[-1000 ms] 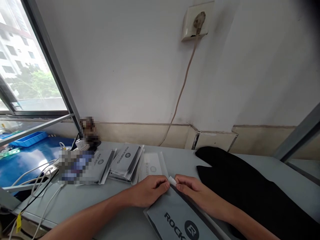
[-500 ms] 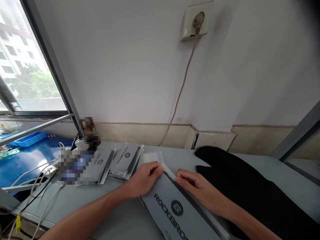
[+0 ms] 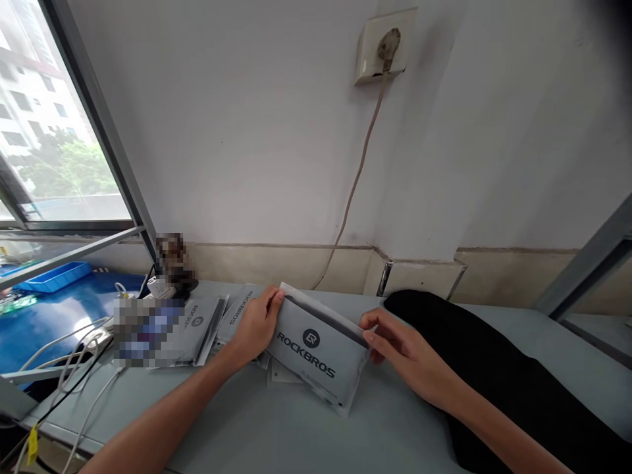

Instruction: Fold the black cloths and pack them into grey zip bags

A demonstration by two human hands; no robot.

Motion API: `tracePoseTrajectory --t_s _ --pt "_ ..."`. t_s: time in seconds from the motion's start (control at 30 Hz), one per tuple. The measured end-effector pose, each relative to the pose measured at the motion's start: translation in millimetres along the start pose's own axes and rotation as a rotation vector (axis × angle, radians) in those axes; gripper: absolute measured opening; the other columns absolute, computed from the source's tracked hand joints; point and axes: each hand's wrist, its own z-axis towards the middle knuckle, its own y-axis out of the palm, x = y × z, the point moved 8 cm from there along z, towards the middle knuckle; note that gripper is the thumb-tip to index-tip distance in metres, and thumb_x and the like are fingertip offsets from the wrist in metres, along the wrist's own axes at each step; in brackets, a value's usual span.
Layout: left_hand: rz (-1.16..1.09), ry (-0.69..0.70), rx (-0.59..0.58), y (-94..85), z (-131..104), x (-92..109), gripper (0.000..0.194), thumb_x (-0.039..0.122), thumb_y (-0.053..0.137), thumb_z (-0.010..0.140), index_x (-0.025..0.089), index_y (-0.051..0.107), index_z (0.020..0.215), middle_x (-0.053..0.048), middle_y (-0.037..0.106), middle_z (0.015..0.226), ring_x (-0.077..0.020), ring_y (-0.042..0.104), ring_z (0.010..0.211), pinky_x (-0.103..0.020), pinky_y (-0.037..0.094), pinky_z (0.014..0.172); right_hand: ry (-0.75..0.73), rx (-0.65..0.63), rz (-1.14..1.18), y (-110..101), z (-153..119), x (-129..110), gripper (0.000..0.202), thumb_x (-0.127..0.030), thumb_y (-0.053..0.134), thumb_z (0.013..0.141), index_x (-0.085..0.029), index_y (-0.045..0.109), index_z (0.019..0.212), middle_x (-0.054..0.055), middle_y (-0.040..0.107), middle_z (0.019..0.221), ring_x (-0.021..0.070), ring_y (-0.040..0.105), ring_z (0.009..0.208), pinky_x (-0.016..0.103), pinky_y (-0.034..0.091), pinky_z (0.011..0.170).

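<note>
A grey plastic zip bag (image 3: 316, 352) printed ROCKBROS is held tilted over the grey table (image 3: 395, 434). My left hand (image 3: 257, 324) pinches its upper left corner between thumb and fingers. At the upper right corner, my right hand (image 3: 402, 352) has thumb and forefinger closed on the edge. Part of a pale flat packet (image 3: 281, 374) shows beneath the bag. Two more stacks of ROCKBROS bags, a nearer one (image 3: 236, 313) partly behind my left hand and another (image 3: 195, 329) farther left, lie on the table.
Black fabric (image 3: 474, 355) spreads over the table's right side. Cables (image 3: 89, 415) and a blurred blue item (image 3: 153, 329) lie at left. A cord (image 3: 363, 164) hangs from a wall socket (image 3: 388, 46). A blue tray (image 3: 56, 275) stands beyond the metal frame.
The bag has swung up and to the left, so its whole printed front shows. My left hand moved left and up; my right hand slid to the bag's far corner.
</note>
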Motion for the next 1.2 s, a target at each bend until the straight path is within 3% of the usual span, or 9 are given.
tracePoseTrajectory --t_s 0.23,0.53,0.63,0.77,0.83,0.9,0.97,1.03,1.2 --pt "-0.185 0.050 -0.226 38.2 -23.9 25.8 0.044 0.051 0.038 0.108 0.020 0.052 0.080 0.002 0.055 0.078 -0.0154 0.051 0.073 -0.026 0.038 0.069 0.025 -0.269 0.151 29.9 -5.7 -14.4 0.035 -0.056 0.057 0.099 -0.028 0.073 0.114 0.006 0.073 0.107 0.0252 0.066 0.095 0.034 0.055 0.083" --pt "-0.313 -0.074 -0.155 46.0 -34.4 27.1 0.037 0.051 0.056 0.101 0.019 0.064 0.083 0.002 0.059 0.074 -0.0134 0.050 0.067 -0.025 0.036 0.063 0.176 -0.614 0.397 62.1 -26.0 -27.4 0.031 -0.049 0.080 0.085 -0.021 0.080 0.096 0.002 0.075 0.084 0.0254 0.071 0.085 0.034 0.057 0.080" --pt "-0.466 -0.107 -0.119 47.1 -31.9 23.7 0.037 0.052 0.060 0.098 0.019 0.062 0.084 0.002 0.056 0.071 -0.0125 0.048 0.065 -0.024 0.035 0.060 0.173 -0.631 0.390 70.0 -28.0 -32.4 0.032 -0.049 0.083 0.081 -0.022 0.081 0.098 0.001 0.076 0.081 0.0245 0.071 0.079 0.033 0.057 0.076" --pt "-0.703 -0.231 0.008 38.0 -23.3 7.8 0.041 0.062 0.060 0.095 0.021 0.057 0.097 0.004 0.051 0.068 -0.0115 0.044 0.059 -0.023 0.035 0.054 0.139 -0.314 0.389 51.8 -11.9 -17.8 0.041 -0.059 0.078 0.083 -0.021 0.081 0.100 0.003 0.076 0.084 0.0243 0.069 0.077 0.030 0.057 0.068" --pt "-0.826 -0.311 -0.068 44.4 -21.3 2.3 0.046 0.066 0.063 0.092 0.022 0.057 0.104 0.002 0.058 0.077 -0.0131 0.053 0.063 -0.024 0.042 0.057 0.154 -0.117 0.423 35.4 -5.9 -5.9 0.048 -0.064 0.072 0.087 -0.021 0.080 0.107 0.005 0.078 0.092 0.0261 0.071 0.083 0.033 0.059 0.073" --pt "-0.863 -0.330 -0.215 56.1 -22.6 3.1 0.048 0.066 0.066 0.090 0.020 0.058 0.102 -0.002 0.062 0.086 -0.0159 0.060 0.072 -0.027 0.049 0.062 0.170 -0.045 0.457 27.9 -3.7 1.2 0.050 -0.065 0.070 0.088 -0.022 0.078 0.113 0.008 0.080 0.104 0.0294 0.074 0.095 0.039 0.060 0.085" --pt "-0.806 -0.293 -0.276 62.2 -25.0 3.6 0.049 0.067 0.065 0.090 0.019 0.057 0.091 -0.002 0.061 0.083 -0.0155 0.059 0.072 -0.026 0.050 0.062 0.166 -0.057 0.464 27.4 -2.2 2.6 0.049 -0.063 0.072 0.087 -0.023 0.078 0.115 0.009 0.080 0.113 0.0328 0.074 0.105 0.043 0.060 0.094" --pt "-0.705 -0.244 -0.211 59.1 -25.5 0.9 0.049 0.067 0.060 0.093 0.020 0.052 0.083 0.000 0.056 0.077 -0.0139 0.055 0.069 -0.025 0.048 0.060 0.156 0.042 0.440 18.3 -0.1 5.8 0.049 -0.061 0.074 0.085 -0.025 0.078 0.117 0.009 0.080 0.118 0.0352 0.073 0.110 0.046 0.059 0.097" --pt "-0.399 -0.199 -0.025 36.2 -22.2 -10.5 0.041 0.059 0.037 0.106 0.024 0.042 0.085 0.002 0.050 0.077 -0.0144 0.051 0.065 -0.026 0.043 0.057 0.116 0.666 0.325 -39.0 -11.0 30.7 0.053 -0.059 0.068 0.089 -0.033 0.067 0.134 0.005 0.076 0.130 0.0368 0.067 0.125 0.045 0.062 0.097"
